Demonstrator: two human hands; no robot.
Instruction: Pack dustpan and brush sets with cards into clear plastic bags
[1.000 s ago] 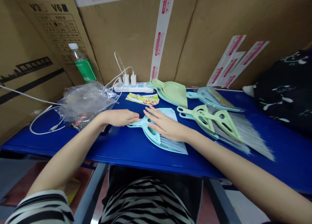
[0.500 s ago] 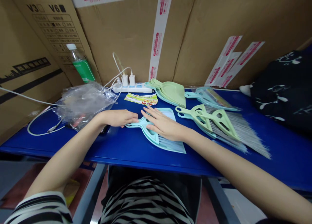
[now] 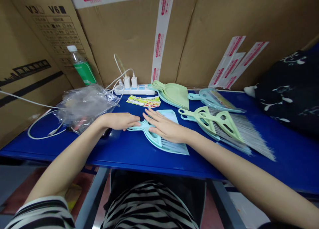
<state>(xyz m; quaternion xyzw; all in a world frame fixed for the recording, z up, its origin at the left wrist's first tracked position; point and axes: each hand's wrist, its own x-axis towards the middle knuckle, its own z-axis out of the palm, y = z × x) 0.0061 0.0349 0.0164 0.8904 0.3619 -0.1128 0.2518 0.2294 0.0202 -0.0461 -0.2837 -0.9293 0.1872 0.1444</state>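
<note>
On the blue table lies a light blue dustpan [image 3: 183, 150] with a light blue hand brush [image 3: 154, 140] nested on it, both handles pointing left. My left hand [image 3: 122, 121] is closed around the handle ends. Fingers outstretched, my right hand [image 3: 165, 126] rests flat over the brush head and hides part of it. To the right, green-handled hand brushes [image 3: 228, 126] with grey bristles lie overlapping, a light blue one partly under them. Behind them sit stacked dustpans, a green dustpan [image 3: 176, 93] on top, and a bagged light blue set [image 3: 211, 97].
Clear plastic bags [image 3: 86, 106] lie at the left near a bottle [image 3: 83, 67] with a green label. A white power strip [image 3: 139, 89] with chargers and cables stands by the cardboard wall [image 3: 129, 36]. Printed cards [image 3: 143, 101] lie before it. A dark patterned bag [image 3: 291, 92] is at the right.
Both hands stay in the same places on the dustpan and brush. The whole view has shifted very slightly; nothing else visibly differs.
</note>
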